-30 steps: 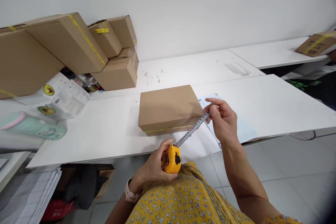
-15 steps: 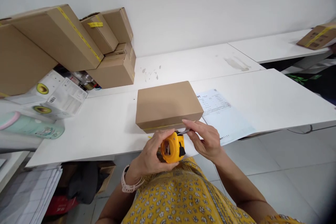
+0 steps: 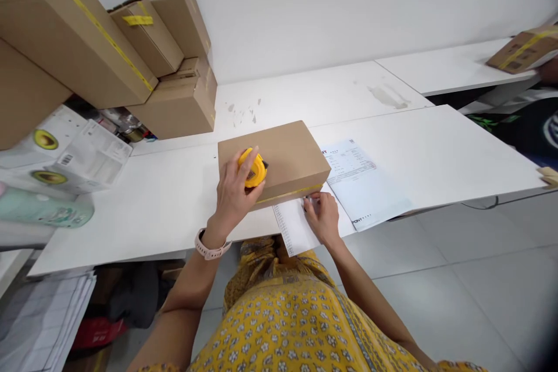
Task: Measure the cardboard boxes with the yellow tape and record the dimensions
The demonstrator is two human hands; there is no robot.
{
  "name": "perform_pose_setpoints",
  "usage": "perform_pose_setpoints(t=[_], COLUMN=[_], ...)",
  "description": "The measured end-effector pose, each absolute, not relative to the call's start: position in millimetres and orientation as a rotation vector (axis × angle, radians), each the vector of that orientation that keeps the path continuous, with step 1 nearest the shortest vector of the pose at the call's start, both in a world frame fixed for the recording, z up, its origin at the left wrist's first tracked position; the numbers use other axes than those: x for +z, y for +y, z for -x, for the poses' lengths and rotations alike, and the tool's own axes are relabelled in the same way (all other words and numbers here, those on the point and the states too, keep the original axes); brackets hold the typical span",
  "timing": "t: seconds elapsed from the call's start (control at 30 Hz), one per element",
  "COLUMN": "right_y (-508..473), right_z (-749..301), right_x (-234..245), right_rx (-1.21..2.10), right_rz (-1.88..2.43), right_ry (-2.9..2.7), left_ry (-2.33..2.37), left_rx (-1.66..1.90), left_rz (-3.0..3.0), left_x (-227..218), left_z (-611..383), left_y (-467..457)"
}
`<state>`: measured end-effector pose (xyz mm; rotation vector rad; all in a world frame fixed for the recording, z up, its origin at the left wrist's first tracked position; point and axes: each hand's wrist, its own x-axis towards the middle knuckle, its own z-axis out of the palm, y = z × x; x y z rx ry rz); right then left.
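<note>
My left hand (image 3: 235,186) is closed round a yellow tape measure (image 3: 253,170), held at the top left of a closed brown cardboard box (image 3: 279,154). My right hand (image 3: 322,215) is low at the box's front right edge, over a white spiral notebook (image 3: 290,226). Its fingers are bent and pinched together; a small bit shows at the fingertips, too little to name. The notebook lies partly under the box and sticks out past the table's front edge. Right of it are printed papers (image 3: 370,192).
Cardboard boxes (image 3: 108,40) are stacked at the left, above white cartons with avocado pictures (image 3: 96,157). A mint bottle (image 3: 52,209) lies near them. Another taped box (image 3: 523,49) sits far right on the white table (image 3: 436,151). A wall stands behind.
My left hand has carried the tape measure forward from near my body onto the box. My right hand has left the tape measure and dropped to the notebook, which now shows more.
</note>
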<state>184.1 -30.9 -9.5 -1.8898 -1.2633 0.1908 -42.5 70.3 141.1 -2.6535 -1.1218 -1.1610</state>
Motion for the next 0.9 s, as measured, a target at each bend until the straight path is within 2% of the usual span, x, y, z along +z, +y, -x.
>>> perform_pose_setpoints(t=[0.23,0.9], right_y=[-11,5], right_z=[-187,-203], right_x=[4,27], right_rx=[0.272,0.349], right_rz=[2.272,2.424], right_ry=[-1.368,-1.628], left_ry=[-1.133,-1.236], left_rx=[-0.792,-0.629], left_rz=[2.68,2.895], left_x=[128,123], left_z=[43,-28], left_y=[70,187])
